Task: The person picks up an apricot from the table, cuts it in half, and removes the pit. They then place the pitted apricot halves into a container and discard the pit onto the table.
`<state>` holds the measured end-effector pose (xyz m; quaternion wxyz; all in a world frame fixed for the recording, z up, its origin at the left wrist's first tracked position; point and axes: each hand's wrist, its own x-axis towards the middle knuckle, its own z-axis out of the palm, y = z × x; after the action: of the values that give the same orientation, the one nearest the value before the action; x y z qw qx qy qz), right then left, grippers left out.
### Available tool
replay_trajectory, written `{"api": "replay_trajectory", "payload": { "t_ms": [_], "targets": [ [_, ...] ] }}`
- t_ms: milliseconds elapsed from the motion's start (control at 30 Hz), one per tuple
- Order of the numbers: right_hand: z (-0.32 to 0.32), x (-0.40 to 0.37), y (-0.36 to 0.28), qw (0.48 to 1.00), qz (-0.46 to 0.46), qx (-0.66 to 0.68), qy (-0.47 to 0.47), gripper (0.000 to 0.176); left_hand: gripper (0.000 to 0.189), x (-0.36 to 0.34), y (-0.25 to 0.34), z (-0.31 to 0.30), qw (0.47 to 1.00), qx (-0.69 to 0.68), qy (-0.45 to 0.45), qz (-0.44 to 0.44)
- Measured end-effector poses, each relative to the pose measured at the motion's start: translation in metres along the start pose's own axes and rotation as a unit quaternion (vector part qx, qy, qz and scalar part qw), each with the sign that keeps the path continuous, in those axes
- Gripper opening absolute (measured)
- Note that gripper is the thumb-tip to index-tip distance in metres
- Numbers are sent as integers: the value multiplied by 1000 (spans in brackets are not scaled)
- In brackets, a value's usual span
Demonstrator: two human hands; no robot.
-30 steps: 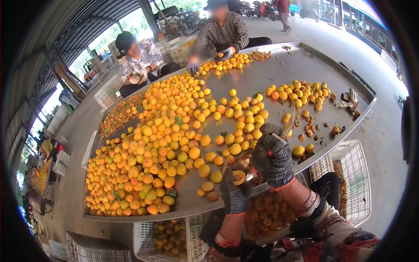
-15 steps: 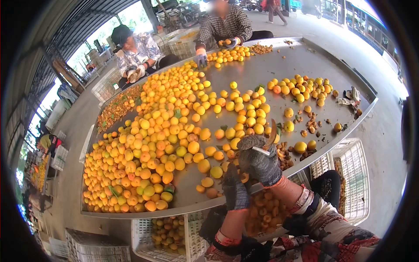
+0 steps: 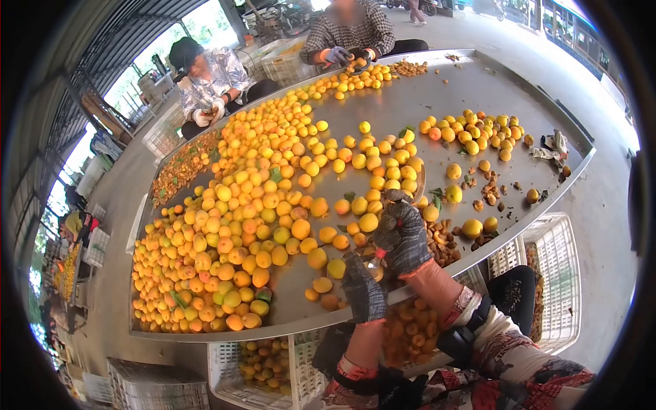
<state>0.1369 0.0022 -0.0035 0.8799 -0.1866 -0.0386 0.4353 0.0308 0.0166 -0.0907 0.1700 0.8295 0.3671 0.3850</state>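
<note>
In my gloved right hand [image 3: 404, 236] is a curved knife [image 3: 421, 183], its blade arching up past the knuckles. A red and pale end, apparently of its handle, shows below the fist. My left hand [image 3: 363, 290], in a grey glove, is closed just left of and below the right one. An apricot [image 3: 375, 272] shows at its fingers, mostly hidden between the two hands. Both hands are over the near edge of a metal table [image 3: 301, 283]. Loose apricots [image 3: 328, 263] lie just beyond the left hand, and brown, cut pieces [image 3: 441, 242] beside the right.
A large apricot heap [image 3: 225, 225] covers the table's left side; a smaller group [image 3: 475, 133] lies right. White crates [image 3: 564, 273] stand below the near edge, several holding fruit. Two people [image 3: 212, 82] [image 3: 348, 31] handle fruit across the table. A crumpled cloth [image 3: 552, 149] lies at the right edge.
My right hand has turned and shifted slightly left, so the knife blade now points up and away. My left hand moved slightly left. The checked-shirt person's hands came together.
</note>
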Motion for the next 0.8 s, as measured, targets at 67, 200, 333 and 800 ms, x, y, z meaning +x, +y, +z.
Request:
{"api": "replay_trajectory", "payload": {
  "t_ms": [67,200,333,800],
  "targets": [
    [-6,5,2,997,24,57,40,11,43,2,-1,10,870,-415,37,-264],
    [-16,14,5,993,33,85,79,8,45,13,1,9,923,-298,8,-243],
    [-12,15,-1,990,35,118,71,10,50,17,-9,28,837,-439,56,-322],
    [-6,-34,-31,802,27,-567,-186,40,38,41,47,-30,681,-607,70,-403]
  ]
}}
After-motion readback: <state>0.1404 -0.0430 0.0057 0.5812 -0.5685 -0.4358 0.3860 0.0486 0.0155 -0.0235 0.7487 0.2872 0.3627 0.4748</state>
